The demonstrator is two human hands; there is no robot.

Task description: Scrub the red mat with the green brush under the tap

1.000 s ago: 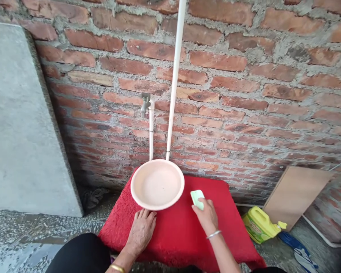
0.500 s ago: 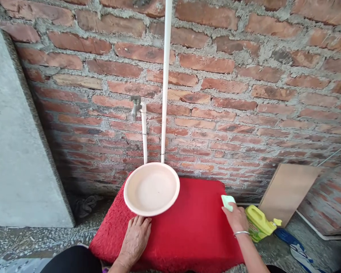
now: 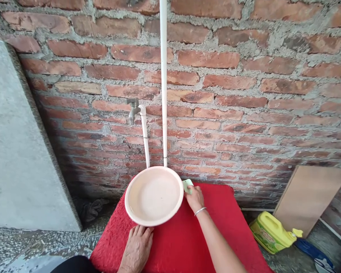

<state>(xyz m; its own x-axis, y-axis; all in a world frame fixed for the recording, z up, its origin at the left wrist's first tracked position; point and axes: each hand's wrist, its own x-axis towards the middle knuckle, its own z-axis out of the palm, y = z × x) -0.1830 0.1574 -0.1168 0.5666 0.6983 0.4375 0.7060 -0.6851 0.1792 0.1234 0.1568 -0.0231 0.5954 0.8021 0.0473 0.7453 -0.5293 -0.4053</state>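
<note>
A round, pale cream basin sits on a surface covered in red cloth. At its near rim lies my left hand, palm down, fingers stretched out with the tips at or just under the rim; I cannot tell how firmly they touch. My right hand is at the basin's right side, closed on a pale green flat rectangular piece. That piece is beside the basin's rim, and the fingers partly cover it. A silver bangle circles the right wrist.
Behind the basin a grey tap on a white pipe stands before the brick wall. A grey slab leans at left. On the right are a yellow jug, a brown board and blue flip-flops.
My right hand has moved left across the red cloth, carrying the pale green piece from the cloth's right edge to the basin's side. The left hand stays at the near rim. The view has shifted slightly.
</note>
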